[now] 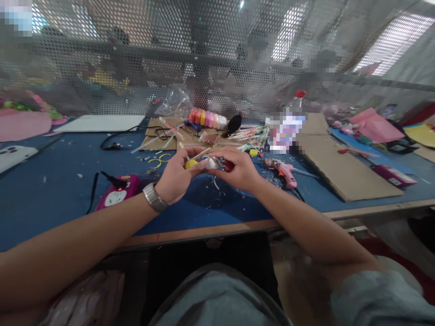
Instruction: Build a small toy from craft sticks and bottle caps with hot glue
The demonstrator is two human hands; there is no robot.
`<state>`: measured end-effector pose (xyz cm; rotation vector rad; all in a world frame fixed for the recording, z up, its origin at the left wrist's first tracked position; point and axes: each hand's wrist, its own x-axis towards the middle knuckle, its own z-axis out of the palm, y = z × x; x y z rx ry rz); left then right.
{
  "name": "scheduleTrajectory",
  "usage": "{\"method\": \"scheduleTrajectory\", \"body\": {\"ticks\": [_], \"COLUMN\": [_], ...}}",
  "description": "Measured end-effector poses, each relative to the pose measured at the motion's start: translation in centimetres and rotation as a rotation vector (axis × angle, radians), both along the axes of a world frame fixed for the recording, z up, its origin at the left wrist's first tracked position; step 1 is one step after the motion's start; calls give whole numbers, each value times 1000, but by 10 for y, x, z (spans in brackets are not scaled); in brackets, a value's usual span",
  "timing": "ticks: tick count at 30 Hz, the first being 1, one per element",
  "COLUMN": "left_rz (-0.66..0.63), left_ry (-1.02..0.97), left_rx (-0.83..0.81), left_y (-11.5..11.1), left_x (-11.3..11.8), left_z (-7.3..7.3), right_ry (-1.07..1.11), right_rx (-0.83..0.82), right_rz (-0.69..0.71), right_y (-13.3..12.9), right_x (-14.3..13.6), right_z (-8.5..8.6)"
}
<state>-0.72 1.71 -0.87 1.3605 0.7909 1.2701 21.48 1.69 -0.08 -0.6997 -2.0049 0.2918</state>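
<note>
Both hands meet over the blue table, near its front edge. My left hand is closed around a small yellow round piece, and a thin wooden stick slants out by its fingers. My right hand is closed, with a small red piece showing under its fingers. Between the fingertips of both hands is a small shiny white piece, whose exact kind I cannot tell. To the right lies a pink glue gun; yellow curved strips lie to the left.
A purple power socket with a plugged-in cable is at left. Behind my hands lie a row of coloured rolls, several thin sticks and cardboard. A bottle stands before the perforated metal screen. Cardboard lies at right.
</note>
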Motion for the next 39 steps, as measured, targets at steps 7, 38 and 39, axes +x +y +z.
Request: {"method": "scheduleTrajectory", "body": {"ticks": [7,38,39], "left_rz": [-52,-91,-87], "left_ry": [-55,-8,-1], "left_rx": [-14,68,78], "left_y": [-3,-5,-5], "left_x": [-1,0,0], "left_z": [3,1,0], "right_ry": [5,-37,-39], "right_rx": [-9,42,39], "right_rz": [-21,76,74], "right_y": [-3,-3,-3], "right_x": [0,1,1], "right_z": [2,4,4]}}
